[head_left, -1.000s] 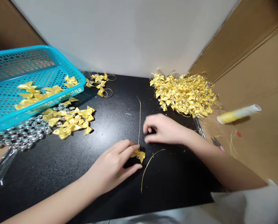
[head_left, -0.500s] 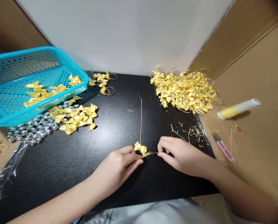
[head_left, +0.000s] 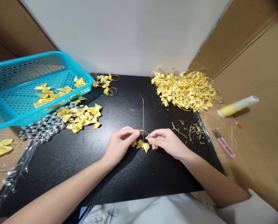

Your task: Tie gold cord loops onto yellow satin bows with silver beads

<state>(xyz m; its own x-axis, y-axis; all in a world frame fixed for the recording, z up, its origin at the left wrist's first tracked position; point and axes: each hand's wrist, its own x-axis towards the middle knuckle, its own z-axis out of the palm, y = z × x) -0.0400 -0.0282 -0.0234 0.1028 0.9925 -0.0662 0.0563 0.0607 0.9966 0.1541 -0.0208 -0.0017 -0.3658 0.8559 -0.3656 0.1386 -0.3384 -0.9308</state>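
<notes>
Between finger and thumb, my left hand (head_left: 121, 144) pinches a gold cord (head_left: 143, 131). The cord arches over to my right hand (head_left: 168, 141), whose fingers are closed on its other side. Just below the arch, a yellow ribbon bow (head_left: 145, 146) with a small shiny bead lies between my hands on the black board (head_left: 120, 174). A thin length of cord (head_left: 143, 109) runs straight away from me across the board and passes behind the arch. My fingertips partly cover the cord's ends.
A turquoise basket (head_left: 70, 97) holding bows stands at left. Beside it lie silver beads (head_left: 42, 130) and loose bows (head_left: 84, 119). Finished-looking bows with loops heap up at back right (head_left: 183, 90). Pink thread snips (head_left: 225, 146), a spool tube (head_left: 238, 106) and cord scraps (head_left: 196, 130) are at right.
Both hands have moved up and away from me. The gold piece, earlier stretched low beside the bow, now arches above it. My right hand has come a little nearer the left.
</notes>
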